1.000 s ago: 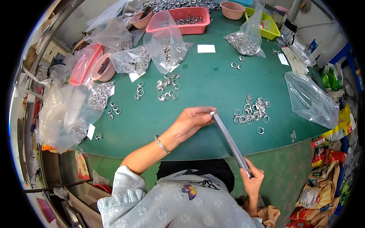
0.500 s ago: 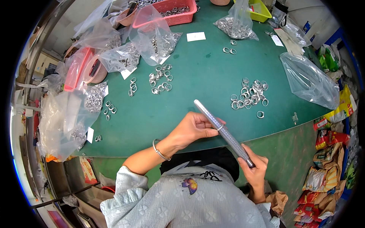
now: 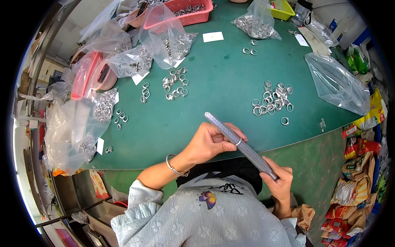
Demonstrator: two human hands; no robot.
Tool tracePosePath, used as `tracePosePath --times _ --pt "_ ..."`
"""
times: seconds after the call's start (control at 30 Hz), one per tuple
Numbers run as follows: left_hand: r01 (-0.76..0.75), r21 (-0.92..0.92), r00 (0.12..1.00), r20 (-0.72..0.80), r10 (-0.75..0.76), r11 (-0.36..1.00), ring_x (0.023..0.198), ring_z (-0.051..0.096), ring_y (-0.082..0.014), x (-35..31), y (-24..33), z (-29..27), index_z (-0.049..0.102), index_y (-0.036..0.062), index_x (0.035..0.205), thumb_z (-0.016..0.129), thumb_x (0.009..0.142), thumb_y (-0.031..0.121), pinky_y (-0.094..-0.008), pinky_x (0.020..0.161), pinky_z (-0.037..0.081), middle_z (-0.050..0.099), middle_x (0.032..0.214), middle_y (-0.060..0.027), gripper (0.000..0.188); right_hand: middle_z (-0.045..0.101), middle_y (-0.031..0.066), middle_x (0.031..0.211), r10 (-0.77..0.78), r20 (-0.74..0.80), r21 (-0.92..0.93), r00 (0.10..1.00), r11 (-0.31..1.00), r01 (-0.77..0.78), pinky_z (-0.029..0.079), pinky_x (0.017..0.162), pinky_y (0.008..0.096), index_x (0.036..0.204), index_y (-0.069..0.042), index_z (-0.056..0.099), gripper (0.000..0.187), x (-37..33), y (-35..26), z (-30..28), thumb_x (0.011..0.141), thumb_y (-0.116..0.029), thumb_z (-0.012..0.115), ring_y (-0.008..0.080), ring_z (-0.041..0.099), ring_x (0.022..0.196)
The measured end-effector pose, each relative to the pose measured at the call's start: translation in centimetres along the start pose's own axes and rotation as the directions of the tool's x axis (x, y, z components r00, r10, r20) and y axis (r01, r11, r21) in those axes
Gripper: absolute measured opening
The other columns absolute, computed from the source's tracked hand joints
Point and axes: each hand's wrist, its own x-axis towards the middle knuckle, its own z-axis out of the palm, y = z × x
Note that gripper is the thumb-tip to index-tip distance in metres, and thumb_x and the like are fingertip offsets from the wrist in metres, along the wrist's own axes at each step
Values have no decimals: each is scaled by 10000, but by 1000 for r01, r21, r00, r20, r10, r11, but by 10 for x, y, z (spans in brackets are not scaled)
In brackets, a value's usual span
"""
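A tapered grey ring mandrel point(image 3: 254, 157) with fine markings slants across the table's front edge, its thin tip up and to the left. The fingers of my right hand point(image 3: 279, 183) wrap its thick lower end. Around the middle of the mandrel sits a silver ring point(image 3: 238, 142), pinched by the thumb and fingers of my left hand point(image 3: 209, 143). To the right of the mandrel lies a loose pile of silver rings point(image 3: 273, 101), with a single ring point(image 3: 284, 120) apart from it, nearer to me. Another ring cluster point(image 3: 176, 84) lies farther off to the left.
Clear bags of rings point(image 3: 177, 45) crowd the green table's point(image 3: 197, 88) left side, beside pink baskets point(image 3: 195, 18). A bag of rings point(image 3: 257, 26) and a yellow-green basket point(image 3: 283, 12) stand at the far right. A flat plastic bag point(image 3: 335, 84) lies near the right edge.
The mandrel has turned slightly, its thin tip now lower and a little farther left. Both hands keep their hold. The whole view has shifted slightly.
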Motion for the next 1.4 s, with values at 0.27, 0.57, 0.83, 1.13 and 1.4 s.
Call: tracePosePath --times 0.27,0.57,0.83,1.13,1.4 --pt "-126 146 992 40 121 981 885 588 -200 -4 4 8 626 -32 924 702 709 70 -303 790 487 608 939 -116 250 641 143 758 -93 -36 -11 995 996 92 461 586 254 1008 44 613 416 -1 20 6 612 2 733 170 606 614" --pt "-197 267 979 97 177 943 865 591 -200 -4 6 7 638 -27 911 712 692 63 -300 764 491 615 924 -116 248 638 133 774 -98 -13 35 995 994 99 462 602 261 1012 41 611 426 0 30 8 607 2 738 176 606 642" --pt "-216 303 975 107 192 928 868 589 -199 -4 4 5 636 -31 910 707 695 49 -304 763 490 617 922 -120 240 636 139 774 -86 4 54 996 995 85 463 602 263 1008 46 608 427 -1 32 8 601 5 732 184 606 638" --pt "-155 9 972 -180 154 988 928 567 -190 -10 -16 11 572 -67 975 612 787 8 -307 833 469 579 979 -125 207 597 146 655 -183 -39 -228 982 959 170 452 515 284 1004 43 603 419 5 20 17 604 3 718 232 582 526" --pt "-449 -17 760 -533 372 893 958 556 -179 -13 2 -39 531 -63 1080 520 871 52 -327 921 408 582 1018 -125 239 612 158 685 -68 -98 -265 993 963 40 461 545 263 1025 56 595 403 -8 33 17 637 9 692 181 579 527"
